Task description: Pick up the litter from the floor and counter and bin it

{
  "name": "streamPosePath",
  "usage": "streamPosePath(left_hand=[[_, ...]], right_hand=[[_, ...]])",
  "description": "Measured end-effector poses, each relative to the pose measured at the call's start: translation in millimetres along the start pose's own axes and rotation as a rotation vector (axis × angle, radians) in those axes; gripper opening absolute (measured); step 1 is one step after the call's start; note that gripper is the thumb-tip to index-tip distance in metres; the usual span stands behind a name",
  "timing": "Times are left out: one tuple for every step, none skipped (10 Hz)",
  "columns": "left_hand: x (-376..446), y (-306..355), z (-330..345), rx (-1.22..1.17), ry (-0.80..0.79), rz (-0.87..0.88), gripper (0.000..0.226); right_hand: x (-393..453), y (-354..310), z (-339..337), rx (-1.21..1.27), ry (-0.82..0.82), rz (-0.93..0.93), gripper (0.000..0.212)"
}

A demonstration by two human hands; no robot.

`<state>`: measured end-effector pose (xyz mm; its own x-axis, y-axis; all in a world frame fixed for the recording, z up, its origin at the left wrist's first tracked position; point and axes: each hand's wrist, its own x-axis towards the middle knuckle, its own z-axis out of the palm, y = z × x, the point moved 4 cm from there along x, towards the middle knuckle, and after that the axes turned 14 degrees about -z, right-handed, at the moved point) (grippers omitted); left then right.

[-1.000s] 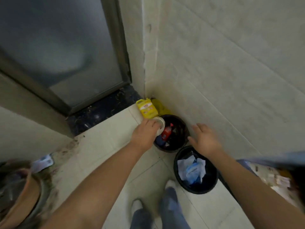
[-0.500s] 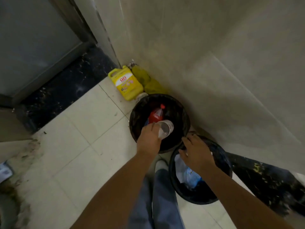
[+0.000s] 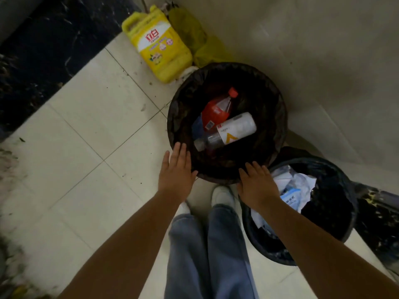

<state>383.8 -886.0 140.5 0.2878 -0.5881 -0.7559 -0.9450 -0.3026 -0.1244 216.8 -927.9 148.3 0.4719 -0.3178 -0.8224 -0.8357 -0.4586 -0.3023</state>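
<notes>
Both hands, left hand and right hand, hang open and empty at the near rim of the far bin, the white bottle now dropped inside, so that piece of litter is binned.

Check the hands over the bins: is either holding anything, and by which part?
Nothing is held. The left hand and right hand are open and empty; the white bottle lies loose inside the far bin.
</notes>
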Motion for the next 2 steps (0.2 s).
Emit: streamPosePath(left_hand=[[-0.5,-6.4,3.6,0.064,-0.019,0.054,0.058],[-5.2,-11.7,-16.8,0.042,0.001,0.042,0.057]], right_hand=[[1.0,1.1,2.6,-0.089,0.023,0.002,0.059],[-13.5,6.7,-6.2,-0.051,0.012,0.072,0.065]])
